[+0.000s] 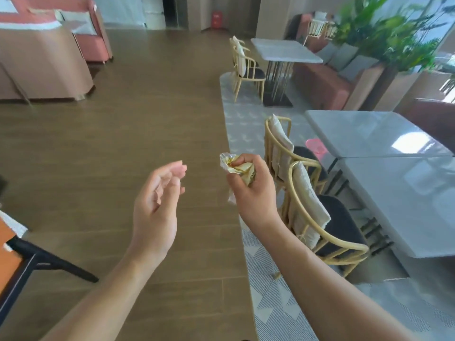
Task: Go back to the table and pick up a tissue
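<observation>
Crumpled wrapper [237, 168] in right hand [251, 190], upper-left-pointing

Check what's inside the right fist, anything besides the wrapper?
The right hand grips a crumpled yellow and clear wrapper, whose ends poke out above and below the fingers. The curled fingers hide its middle, so any contents cannot be seen. The left hand is apart, holding nothing.

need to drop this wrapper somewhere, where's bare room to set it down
The crumpled yellow wrapper is in the right hand. The near grey marble tabletop beside the gold-framed chairs looks bare. The next table holds a pink item at its corner.
</observation>
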The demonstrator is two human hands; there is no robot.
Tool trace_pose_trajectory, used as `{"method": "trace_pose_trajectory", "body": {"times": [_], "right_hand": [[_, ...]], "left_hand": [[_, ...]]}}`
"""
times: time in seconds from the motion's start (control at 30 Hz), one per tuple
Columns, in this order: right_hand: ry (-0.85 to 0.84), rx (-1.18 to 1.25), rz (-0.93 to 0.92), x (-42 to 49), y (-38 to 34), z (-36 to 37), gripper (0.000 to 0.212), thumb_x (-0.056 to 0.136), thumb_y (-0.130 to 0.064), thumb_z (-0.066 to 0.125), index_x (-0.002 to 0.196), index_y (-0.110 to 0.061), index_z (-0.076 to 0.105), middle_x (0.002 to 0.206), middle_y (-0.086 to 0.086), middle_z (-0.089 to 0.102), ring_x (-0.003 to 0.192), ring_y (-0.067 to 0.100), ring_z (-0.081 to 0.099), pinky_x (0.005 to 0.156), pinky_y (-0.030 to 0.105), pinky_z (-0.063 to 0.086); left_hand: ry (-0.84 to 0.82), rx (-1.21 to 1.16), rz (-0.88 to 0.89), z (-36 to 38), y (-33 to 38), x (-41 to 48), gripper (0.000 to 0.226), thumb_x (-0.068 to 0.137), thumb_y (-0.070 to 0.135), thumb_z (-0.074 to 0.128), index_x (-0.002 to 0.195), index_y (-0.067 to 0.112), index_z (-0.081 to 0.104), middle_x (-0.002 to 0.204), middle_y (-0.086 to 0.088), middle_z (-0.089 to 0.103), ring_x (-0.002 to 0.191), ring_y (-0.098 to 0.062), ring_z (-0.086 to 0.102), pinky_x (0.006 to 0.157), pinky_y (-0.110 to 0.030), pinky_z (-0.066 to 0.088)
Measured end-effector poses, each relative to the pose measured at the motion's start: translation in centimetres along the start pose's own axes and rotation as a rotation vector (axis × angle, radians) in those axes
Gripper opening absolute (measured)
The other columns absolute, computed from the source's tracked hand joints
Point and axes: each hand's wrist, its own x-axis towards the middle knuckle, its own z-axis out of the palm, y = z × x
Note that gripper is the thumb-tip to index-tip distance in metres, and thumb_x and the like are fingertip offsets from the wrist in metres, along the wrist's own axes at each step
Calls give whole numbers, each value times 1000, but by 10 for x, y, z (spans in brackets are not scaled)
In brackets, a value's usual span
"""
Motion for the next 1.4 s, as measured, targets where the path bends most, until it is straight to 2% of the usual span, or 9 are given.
{"method": "trace_pose_trajectory", "body": {"times": [0.13, 0.37, 0.47, 0.7, 0.83, 0.93, 1.07, 1.2, 1.4], "right_hand": [[32, 17, 16, 68, 27, 11, 26, 83, -25, 65, 88, -49, 57, 101, 1, 62, 81, 13, 55, 74, 28, 44], [52, 59, 56, 202, 88, 13, 22, 86, -25, 67, 90, -46, 59, 106, 14, 65, 80, 19, 59, 70, 29, 48], [47, 61, 57, 274, 118, 7, 26, 88, -20, 68, 91, -44, 59, 102, 9, 63, 80, 18, 57, 71, 31, 47], [57, 63, 44, 437, 165, -8, 24, 85, -25, 67, 89, -47, 60, 97, 5, 60, 80, 21, 57, 72, 37, 49], [36, 16, 24, 497, 183, -10, 28, 87, -21, 68, 88, -48, 59, 100, 3, 63, 87, 19, 59, 77, 34, 50], [35, 6, 47, 549, 202, -6, 23, 87, -24, 68, 90, -45, 60, 100, 4, 65, 89, 23, 60, 78, 38, 52], [40, 13, 70, 617, 228, 9, 18, 89, -27, 67, 91, -44, 60, 98, 4, 63, 83, 18, 56, 74, 30, 46], [55, 23, 94, 690, 254, 36, 20, 89, -26, 67, 92, -44, 60, 102, 9, 64, 80, 18, 57, 69, 28, 48], [127, 25, 93, 814, 278, 86, 21, 91, -23, 69, 90, -42, 60, 100, 8, 62, 77, 16, 56, 69, 29, 47]], "left_hand": [[-22, -42, 7, 20, -33, 78, 32, 99, 44, 52, 121, 26, 67, 126, 2, 72, 126, -19, 66, 98, -38, 59], [-54, -66, -2, 86, -98, 204, 25, 100, 40, 53, 120, 31, 67, 123, 8, 73, 126, -20, 66, 98, -39, 58], [-49, -64, -9, 125, -128, 261, 24, 102, 36, 52, 120, 31, 67, 122, 8, 73, 125, -20, 66, 98, -40, 58], [-25, -84, -12, 210, -181, 389, 28, 101, 39, 53, 123, 28, 67, 123, 4, 74, 123, -18, 68, 96, -36, 59], [-26, -97, -13, 238, -204, 445, 26, 102, 35, 52, 122, 28, 66, 123, 4, 74, 122, -17, 67, 96, -35, 60], [-28, -111, -14, 258, -227, 494, 25, 103, 34, 52, 122, 28, 66, 122, 4, 74, 122, -17, 68, 96, -35, 59], [-55, -126, -20, 278, -258, 561, 28, 99, 43, 53, 121, 32, 67, 124, 3, 73, 124, -18, 67, 97, -36, 58], [-83, -137, -14, 292, -296, 637, 30, 98, 44, 54, 121, 31, 66, 125, 1, 73, 125, -18, 67, 97, -36, 58], [-147, -144, -12, 309, -343, 770, 25, 103, 34, 51, 123, 28, 66, 123, 3, 73, 124, -19, 67, 96, -33, 59]]}}
